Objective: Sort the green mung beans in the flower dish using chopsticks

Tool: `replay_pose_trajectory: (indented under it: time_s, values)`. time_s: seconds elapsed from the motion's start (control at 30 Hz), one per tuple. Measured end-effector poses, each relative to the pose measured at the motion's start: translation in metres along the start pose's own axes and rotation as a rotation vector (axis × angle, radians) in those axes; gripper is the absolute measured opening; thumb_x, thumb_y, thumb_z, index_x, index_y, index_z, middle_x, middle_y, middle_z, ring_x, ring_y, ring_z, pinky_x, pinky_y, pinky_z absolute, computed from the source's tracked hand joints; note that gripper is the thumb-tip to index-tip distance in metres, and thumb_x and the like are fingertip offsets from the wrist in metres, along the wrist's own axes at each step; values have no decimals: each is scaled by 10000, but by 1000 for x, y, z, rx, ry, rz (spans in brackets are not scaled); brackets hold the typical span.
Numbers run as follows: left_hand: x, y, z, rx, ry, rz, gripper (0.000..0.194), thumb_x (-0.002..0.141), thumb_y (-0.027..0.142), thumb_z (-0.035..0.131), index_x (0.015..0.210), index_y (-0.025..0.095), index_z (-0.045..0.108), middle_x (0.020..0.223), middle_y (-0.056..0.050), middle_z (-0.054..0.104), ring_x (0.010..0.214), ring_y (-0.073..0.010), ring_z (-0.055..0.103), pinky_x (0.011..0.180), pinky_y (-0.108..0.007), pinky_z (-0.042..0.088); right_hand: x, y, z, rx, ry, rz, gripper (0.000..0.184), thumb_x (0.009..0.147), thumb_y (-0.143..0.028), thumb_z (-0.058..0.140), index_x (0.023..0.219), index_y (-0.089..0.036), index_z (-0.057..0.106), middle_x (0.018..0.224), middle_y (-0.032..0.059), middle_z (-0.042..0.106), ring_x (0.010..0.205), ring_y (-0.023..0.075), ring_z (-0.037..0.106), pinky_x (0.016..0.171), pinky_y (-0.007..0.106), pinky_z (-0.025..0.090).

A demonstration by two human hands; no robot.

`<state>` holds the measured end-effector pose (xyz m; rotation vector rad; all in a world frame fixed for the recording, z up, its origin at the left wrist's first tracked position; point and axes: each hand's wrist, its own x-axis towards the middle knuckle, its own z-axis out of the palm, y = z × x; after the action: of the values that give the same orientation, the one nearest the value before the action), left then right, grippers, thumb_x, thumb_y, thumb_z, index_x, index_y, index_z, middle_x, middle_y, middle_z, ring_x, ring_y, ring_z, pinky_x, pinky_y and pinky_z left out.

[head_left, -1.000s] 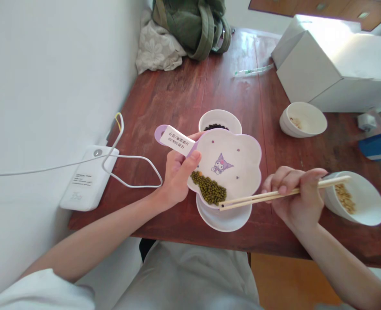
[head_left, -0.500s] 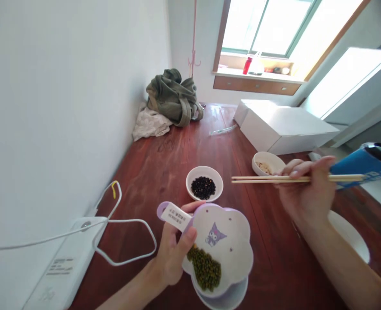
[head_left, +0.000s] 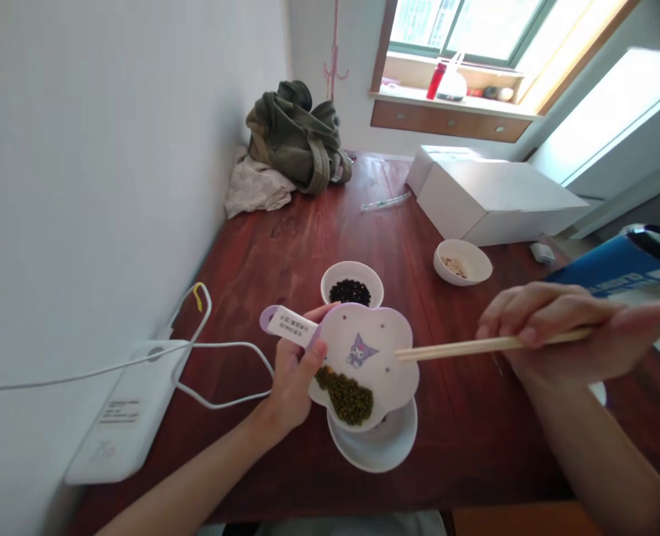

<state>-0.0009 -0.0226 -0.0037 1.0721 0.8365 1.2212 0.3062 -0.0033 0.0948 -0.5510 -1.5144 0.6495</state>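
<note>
My left hand [head_left: 296, 376] is closed around the handle side of a white, flower-shaped plate [head_left: 389, 339] with a purple rim and a cartoon figure. Green beans [head_left: 344, 396] lie heaped along its near left edge. Beneath the plate, partly covered by it, stands a white bowl [head_left: 378, 450]. My right hand [head_left: 559, 335] grips a pair of wooden chopsticks [head_left: 475, 347], tips close together over the plate's right edge; whether they touch it I cannot tell. Just beyond the plate, a white bowl [head_left: 352, 269] contains black beans [head_left: 349, 292].
Another white bowl [head_left: 462, 262] with pale pieces stands further right, before a white box [head_left: 492, 197]. A blue bottle-like object [head_left: 614, 260] is at the right. A green bag [head_left: 293, 138] lies at the back; a power strip [head_left: 132, 417] and white cable are on the left.
The view has tilted down. The chopsticks have come leftward relative to the plate, and their tips now overlap its right edge. My left hand keeps hold of the plate.
</note>
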Motion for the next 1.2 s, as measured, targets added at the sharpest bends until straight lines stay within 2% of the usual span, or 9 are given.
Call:
replay_pose_trajectory:
  time_s: [0.13,0.27,0.4,0.57,0.77,0.97,1.07,1.13,1.2]
  values:
    - [-2,-5,-1,-6,-22,47,603,1027,558,711,1515,206,674,1279,-145,823,1066,-307,786,864,-375,627,-32,7,7,-22,-270,-109,738,1170,-629,348,985,-186,908,676,107,789,583,264,808,499,355,688]
    - [-4,-5,-1,71,-11,126,616,1034,567,698,1519,190,671,1187,-141,825,1131,-327,761,964,-421,616,-47,19,8,-55,-362,-207,757,1177,-623,296,1106,-165,895,717,118,815,668,272,849,576,360,728]
    - [-7,-3,0,128,-53,268,587,1068,529,647,1563,215,653,1027,-106,808,912,-266,746,814,-377,608,-59,20,13,-57,-431,-192,682,1184,-569,346,1110,-140,871,768,129,833,732,277,867,651,363,745]
    - [-9,1,4,111,-159,391,620,1064,449,662,1646,252,581,1141,-127,828,904,-280,777,782,-391,624,-75,18,28,49,-318,-11,728,1185,-591,338,947,-155,870,716,112,808,671,257,842,601,353,710]
    - [-5,3,5,126,-165,440,582,1100,422,604,1650,235,568,1027,-101,801,829,-234,735,741,-347,599,-75,16,17,-29,-58,122,821,1162,-669,304,813,-204,882,710,108,817,648,255,822,586,372,696]
    - [-1,0,5,212,-119,515,558,1120,480,574,1588,178,606,935,-62,734,767,-180,646,657,-280,528,-73,13,28,-46,-131,50,763,1161,-638,384,808,-183,884,665,99,796,606,232,809,555,330,669]
    - [-1,0,5,192,-125,480,560,1129,494,560,1588,175,588,927,-55,729,722,-164,628,637,-275,526,-74,13,29,29,-139,142,798,1171,-638,337,797,-188,879,666,92,795,609,232,803,557,341,664]
    - [-2,0,5,160,-142,477,543,1132,478,559,1591,189,588,997,-70,758,713,-154,635,626,-269,527,-74,15,24,82,-82,197,839,1171,-655,285,789,-203,880,665,88,794,602,227,790,556,347,660]
    - [-2,-1,3,154,-119,479,533,1124,462,577,1593,208,601,1203,-114,783,774,-161,673,654,-276,549,-72,17,16,111,-11,194,885,1167,-677,235,785,-215,886,658,89,791,589,223,779,555,349,660]
